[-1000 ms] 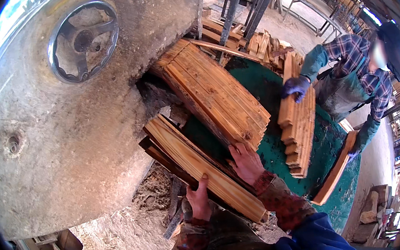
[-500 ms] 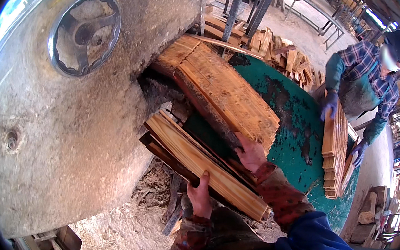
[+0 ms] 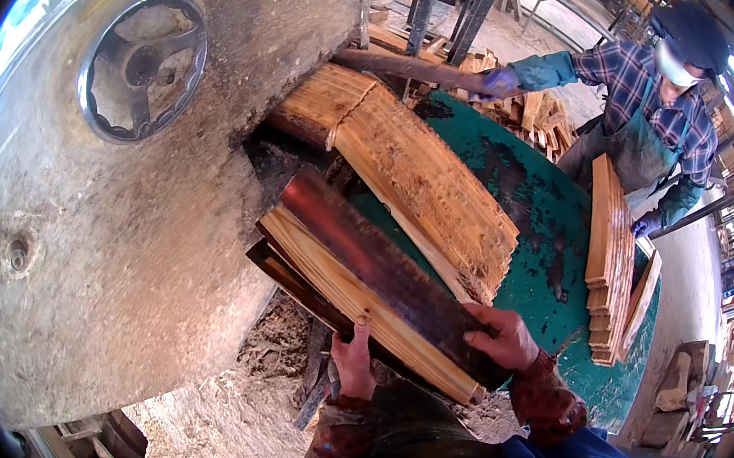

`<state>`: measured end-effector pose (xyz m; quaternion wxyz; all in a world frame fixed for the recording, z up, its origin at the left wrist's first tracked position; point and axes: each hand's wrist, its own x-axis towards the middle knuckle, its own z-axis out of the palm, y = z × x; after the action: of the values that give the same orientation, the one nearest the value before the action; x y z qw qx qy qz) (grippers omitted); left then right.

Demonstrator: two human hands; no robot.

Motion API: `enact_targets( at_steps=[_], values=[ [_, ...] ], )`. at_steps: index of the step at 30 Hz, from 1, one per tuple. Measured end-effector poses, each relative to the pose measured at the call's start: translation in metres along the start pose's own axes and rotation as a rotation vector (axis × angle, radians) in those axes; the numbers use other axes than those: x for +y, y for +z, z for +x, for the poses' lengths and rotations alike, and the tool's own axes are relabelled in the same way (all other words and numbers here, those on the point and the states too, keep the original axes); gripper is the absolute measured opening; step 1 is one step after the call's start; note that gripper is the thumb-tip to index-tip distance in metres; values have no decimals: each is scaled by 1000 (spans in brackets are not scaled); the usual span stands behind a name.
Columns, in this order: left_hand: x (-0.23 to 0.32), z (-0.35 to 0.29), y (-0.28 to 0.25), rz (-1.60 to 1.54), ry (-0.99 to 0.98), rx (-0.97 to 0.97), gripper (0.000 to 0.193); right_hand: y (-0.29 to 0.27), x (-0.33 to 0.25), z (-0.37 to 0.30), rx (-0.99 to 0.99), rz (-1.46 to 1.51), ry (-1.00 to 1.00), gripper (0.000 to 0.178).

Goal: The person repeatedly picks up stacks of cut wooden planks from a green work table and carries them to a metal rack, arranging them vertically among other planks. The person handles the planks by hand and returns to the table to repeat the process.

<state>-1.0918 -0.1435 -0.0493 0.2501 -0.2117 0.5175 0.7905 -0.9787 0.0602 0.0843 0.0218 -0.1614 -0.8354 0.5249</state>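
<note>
My left hand (image 3: 353,363) grips the lower left side of a pale grained board (image 3: 342,291), its thumb on top. A darker board (image 3: 287,283) lies along that board's outer side. My right hand (image 3: 503,338) is closed on the near end of a dark reddish-brown plank (image 3: 381,273), thumb on its face. This plank lies against the right side of the pale board. Just beyond it, a large slanted stack of orange-brown boards (image 3: 424,177) rests on a green, worn tabletop (image 3: 555,208), its far end close to the machine.
A big dusty machine panel (image 3: 120,284) with a metal handwheel (image 3: 142,66) stands at left. Across the table a co-worker (image 3: 645,125) in gloves holds a dark slab (image 3: 412,70) and touches a smaller board stack (image 3: 606,265). Sawdust (image 3: 220,445) covers the floor.
My right hand has moved from the large stack's near end, bringing the dark reddish plank beside the pale board. The co-worker's one hand has left the small stack and now holds a dark slab.
</note>
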Motion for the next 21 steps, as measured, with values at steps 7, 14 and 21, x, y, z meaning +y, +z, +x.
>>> enact_targets(
  at_steps=[7,14,21],
  values=[
    [3,-8,-2,-201,-79,-67,47,19,24,16,-238,-347,-249,55],
    [0,1,-4,-187,-79,-125,47,44,18,9,-196,-558,-224,53],
    [-3,5,-18,-147,-161,-61,47,47,-35,0,-96,-343,-272,47]
  ],
)
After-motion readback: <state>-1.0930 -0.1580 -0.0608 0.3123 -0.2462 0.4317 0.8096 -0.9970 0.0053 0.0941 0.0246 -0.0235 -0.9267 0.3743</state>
